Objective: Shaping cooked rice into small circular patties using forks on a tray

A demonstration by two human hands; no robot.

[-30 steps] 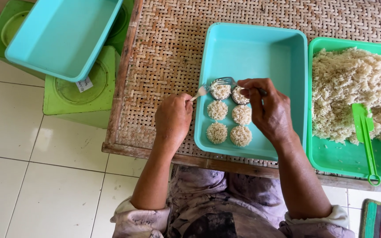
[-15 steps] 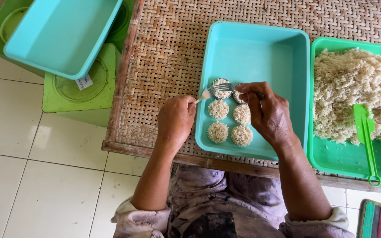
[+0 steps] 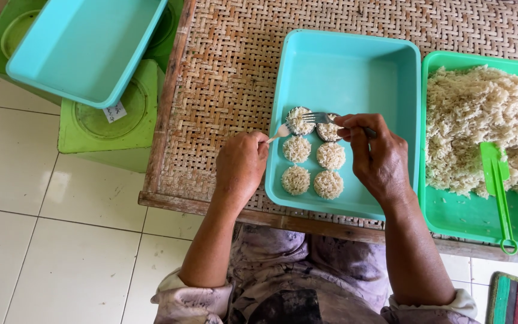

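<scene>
the right hand (image 3: pixel 379 159) is pinching a fork (image 3: pixel 322 117) over a rice cake (image 3: pixel 300 120) in the teal tray (image 3: pixel 355 60) on the desk. the left hand (image 3: pixel 241 165) is gripping a small stick (image 3: pixel 280 132). the cakes look soft and crumbly, best lifted from underneath.

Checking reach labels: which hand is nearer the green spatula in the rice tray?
Right. The right hand is over the teal tray, beside the green spatula; the left hand sits beyond that tray's far edge.
</scene>
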